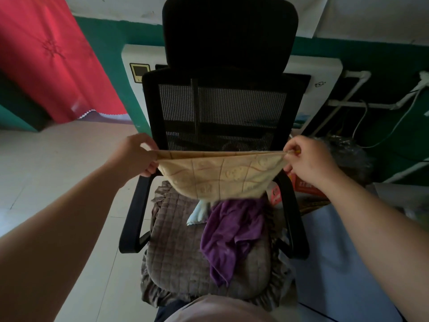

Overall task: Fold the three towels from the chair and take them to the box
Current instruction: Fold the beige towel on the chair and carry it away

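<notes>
A cream yellow towel (220, 175) with a grid pattern hangs doubled over in the air above the seat of a black mesh office chair (220, 108). My left hand (137, 154) grips its left end and my right hand (308, 159) pinches its right end, so the top edge is stretched level. Below it, on the chair's brown quilted cushion (176, 247), lies a crumpled purple towel (232, 233). A pale blue-white towel (199, 212) peeks out beside the purple one, partly hidden by the yellow towel.
A white heater panel (325, 89) stands behind the chair against a green wall. A red curtain (53, 56) hangs at the left over pale floor tiles (46, 159). Red packaging (304, 184) and a dark plastic bag (348, 156) sit right of the chair, beside a light blue surface (329, 263).
</notes>
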